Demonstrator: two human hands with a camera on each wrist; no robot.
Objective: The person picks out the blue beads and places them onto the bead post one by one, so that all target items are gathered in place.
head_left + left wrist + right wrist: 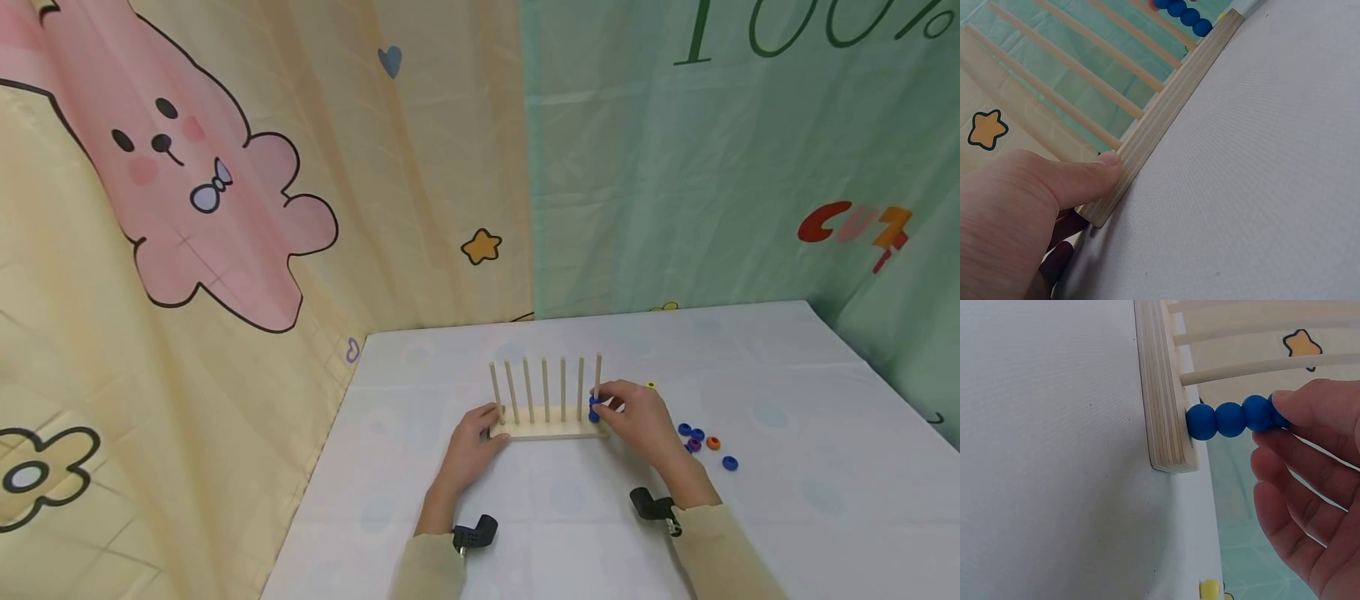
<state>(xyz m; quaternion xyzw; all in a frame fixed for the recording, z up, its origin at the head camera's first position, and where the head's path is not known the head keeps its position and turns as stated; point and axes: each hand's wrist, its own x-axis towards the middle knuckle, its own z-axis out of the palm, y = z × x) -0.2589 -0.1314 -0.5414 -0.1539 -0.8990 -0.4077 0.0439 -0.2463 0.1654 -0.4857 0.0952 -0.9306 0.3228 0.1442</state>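
A wooden peg rack (551, 431) with several upright rods stands on the table. My left hand (475, 442) grips the left end of its base, thumb (1094, 178) along the front edge and fingers behind. At the other end, a stack of blue beads (1230, 420) sits on the rightmost rod, the lowest bead down at the base. My right hand (636, 417) pinches the top blue bead (1278, 417) of that stack between thumb and index finger. The remaining fingers of this hand hang loosely below in the right wrist view. The other rods carry no beads.
Right of the right hand lie loose beads: several blue ones (730, 462), an orange one (713, 443) and a purple one (694, 445). A yellow bead (1209, 589) lies behind that hand. Patterned curtains (420, 167) hang behind the white table (555, 517).
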